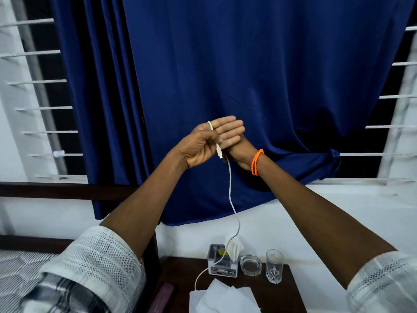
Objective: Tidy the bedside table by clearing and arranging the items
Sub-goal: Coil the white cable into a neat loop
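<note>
A white charging cable (230,190) hangs from my raised hands down to the dark wooden bedside table (284,297). My left hand (203,143) is held flat in front of the blue curtain. The cable loops over its index finger, and its thumb pins the plug end against the palm. My right hand (240,151), with an orange bracelet at the wrist, is curled behind my left fingers, and the cable drops out of its grip. On the table the cable passes a grey organiser box (222,265) that holds a white tissue (233,246).
A glass ashtray (250,265) and a drinking glass (274,265) stand right of the box. White tissues (223,297) lie at the table's front, and a dark purple flat object (163,297) at its left edge. The bed (20,265) is at left, and the curtain (248,86) covers a barred window.
</note>
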Demonstrator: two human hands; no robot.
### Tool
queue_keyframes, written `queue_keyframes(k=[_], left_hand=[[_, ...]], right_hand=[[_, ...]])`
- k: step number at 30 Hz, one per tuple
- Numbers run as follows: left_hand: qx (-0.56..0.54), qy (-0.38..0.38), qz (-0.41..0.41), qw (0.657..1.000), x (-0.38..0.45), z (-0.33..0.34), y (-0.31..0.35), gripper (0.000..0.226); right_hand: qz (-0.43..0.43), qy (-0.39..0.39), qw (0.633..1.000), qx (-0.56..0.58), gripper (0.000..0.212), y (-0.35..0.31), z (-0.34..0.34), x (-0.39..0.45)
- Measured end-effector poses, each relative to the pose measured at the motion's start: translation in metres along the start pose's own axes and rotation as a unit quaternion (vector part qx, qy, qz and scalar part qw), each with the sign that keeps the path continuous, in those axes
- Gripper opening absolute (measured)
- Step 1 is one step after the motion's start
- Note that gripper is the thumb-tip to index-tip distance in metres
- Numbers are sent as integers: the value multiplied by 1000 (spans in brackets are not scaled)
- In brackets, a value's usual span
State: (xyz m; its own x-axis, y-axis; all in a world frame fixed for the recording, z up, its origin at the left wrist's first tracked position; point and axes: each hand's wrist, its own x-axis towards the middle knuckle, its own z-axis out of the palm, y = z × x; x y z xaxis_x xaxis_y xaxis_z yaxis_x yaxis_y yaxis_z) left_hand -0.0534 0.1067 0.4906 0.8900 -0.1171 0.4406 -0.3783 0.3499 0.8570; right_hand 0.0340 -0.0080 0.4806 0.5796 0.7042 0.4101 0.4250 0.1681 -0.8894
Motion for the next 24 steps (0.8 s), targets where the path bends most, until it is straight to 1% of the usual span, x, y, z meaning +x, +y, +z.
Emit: queue_keyframes(k=[1, 4, 6, 8, 9, 11, 12, 14, 16, 19, 20, 22, 24], left_hand=[[5, 17, 10, 1000, 1, -3, 0, 72], [37, 79, 40, 995, 4, -9, 1, 77], [65, 111, 54, 990, 5, -16, 2, 80], [110, 131, 56, 984, 4, -24, 6, 85], [139, 139, 52, 979, 3, -28, 8, 87], [195, 154, 41, 968, -1, -34, 13, 92], [219, 160, 33, 962, -3, -37, 16, 93], [264, 164, 16, 950, -6, -42, 19, 96], [331, 152, -9, 931, -8, -47, 23, 98], [461, 105, -83, 877, -12, -51, 25, 100], [494, 88, -114, 858, -14, -51, 25, 99], [528, 63, -170, 829, -14, -55, 22, 98], [535, 31, -210, 818, -15, -62, 20, 98]], right_hand=[[14, -2, 1000, -13, 33, 2, 2, 2], [14, -24, 999, -40, 26, 13, -2, 7], [9, -51, 998, -36, 21, 17, -3, 9], [26, -70, 996, -44, 10, 15, -1, 6], [34, -81, 995, -52, 8, 14, -1, 6], [56, -100, 990, -82, 22, 11, -3, 6], [64, -108, 988, -94, 24, 7, -5, 5], [73, -124, 983, -112, 20, 4, -8, 5], [77, -136, 978, -138, 15, 1, -10, 6], [69, -145, 960, -228, 15, -3, -13, 10], [59, -150, 949, -272, 14, -6, -14, 11], [28, -161, 919, -360, 9, -12, -14, 14], [-9, -167, 887, -430, 7, -19, -15, 15]])
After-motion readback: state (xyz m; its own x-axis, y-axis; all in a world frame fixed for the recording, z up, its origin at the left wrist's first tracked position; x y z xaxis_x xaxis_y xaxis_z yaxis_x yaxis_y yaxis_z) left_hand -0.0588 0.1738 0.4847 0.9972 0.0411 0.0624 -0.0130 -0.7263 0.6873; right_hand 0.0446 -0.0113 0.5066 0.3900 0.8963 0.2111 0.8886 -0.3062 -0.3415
